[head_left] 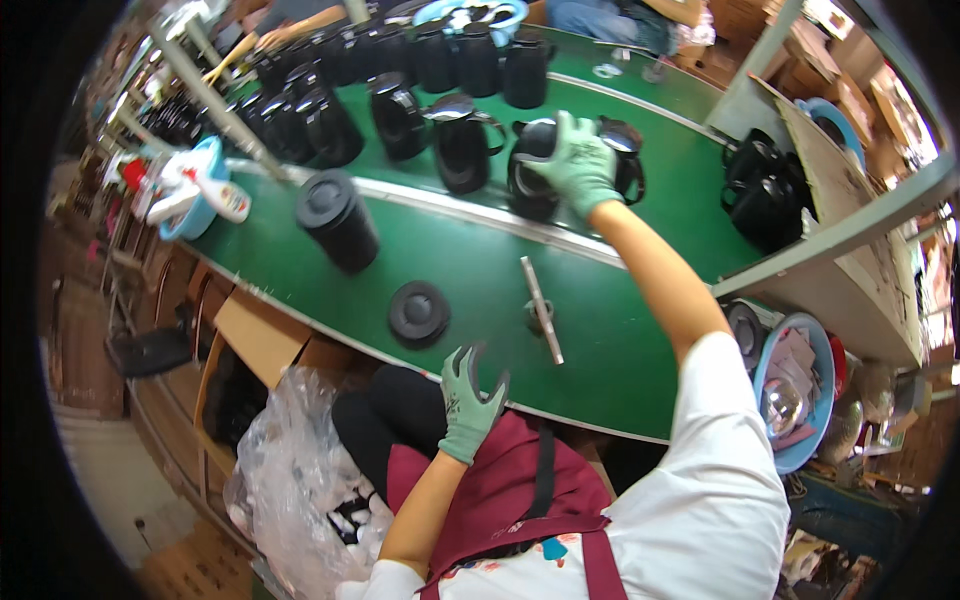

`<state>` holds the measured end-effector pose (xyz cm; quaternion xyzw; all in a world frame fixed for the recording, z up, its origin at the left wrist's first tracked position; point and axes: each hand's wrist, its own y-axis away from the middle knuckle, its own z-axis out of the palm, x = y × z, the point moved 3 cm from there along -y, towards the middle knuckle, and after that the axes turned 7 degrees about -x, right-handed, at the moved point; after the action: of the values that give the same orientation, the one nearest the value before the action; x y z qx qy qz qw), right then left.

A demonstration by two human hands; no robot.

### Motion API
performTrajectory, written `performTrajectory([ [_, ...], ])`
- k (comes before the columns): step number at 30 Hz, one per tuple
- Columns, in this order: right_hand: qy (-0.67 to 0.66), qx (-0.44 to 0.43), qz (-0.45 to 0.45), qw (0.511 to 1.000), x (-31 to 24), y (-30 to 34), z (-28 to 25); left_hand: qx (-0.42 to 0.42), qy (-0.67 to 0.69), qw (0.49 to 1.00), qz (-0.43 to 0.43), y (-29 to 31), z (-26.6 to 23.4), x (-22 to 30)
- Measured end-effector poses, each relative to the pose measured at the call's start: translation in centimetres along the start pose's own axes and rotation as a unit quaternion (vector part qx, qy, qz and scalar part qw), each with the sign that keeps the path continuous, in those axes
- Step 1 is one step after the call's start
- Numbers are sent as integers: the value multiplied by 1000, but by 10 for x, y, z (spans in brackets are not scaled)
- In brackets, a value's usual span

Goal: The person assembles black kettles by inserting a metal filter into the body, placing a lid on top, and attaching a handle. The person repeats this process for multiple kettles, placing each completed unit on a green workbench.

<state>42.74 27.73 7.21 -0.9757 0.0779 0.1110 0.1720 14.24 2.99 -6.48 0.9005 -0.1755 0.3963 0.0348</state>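
My right hand (580,165), in a green glove, reaches out over the far side of the green table. Its thumb lies across the front of a black jug (533,190), and its fingers curl past the top; the far side of the grip is hidden. Close by on its right is another lidded black jug (624,140), partly covered by the hand. My left hand (470,400), also gloved, hovers at the near table edge with fingers apart and nothing in it. Nearest to it is a round black lid-like disc (418,312). Farther left stands a black cylindrical container (338,225).
A metal bar (541,308) lies on the table near a small round piece. Several black jugs (400,115) stand beyond the pale rail (430,200). Blue basins sit at left (205,205) and right (800,455). A clear plastic bag (290,470) is beside my legs. People sit across the table.
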Motion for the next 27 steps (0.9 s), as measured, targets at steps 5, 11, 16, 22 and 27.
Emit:
performTrajectory([
  [5, -5, -101, 22, 995, 14, -53, 40, -76, -22, 997, -16, -32, 27, 5],
  [11, 197, 314, -10, 929, 189, -84, -63, -222, -230, 942, -104, -22, 72, -37],
  [16, 361, -21, 471, 804, 430, 21, -39, -212, -244, 944, -59, -17, 80, -41],
  [22, 425, -77, 404, 807, 409, 62, 14, -173, -247, 952, -48, -17, 78, -37],
  [27, 233, -41, 395, 888, 355, 59, -26, -140, -184, 973, -20, -30, 63, -29],
])
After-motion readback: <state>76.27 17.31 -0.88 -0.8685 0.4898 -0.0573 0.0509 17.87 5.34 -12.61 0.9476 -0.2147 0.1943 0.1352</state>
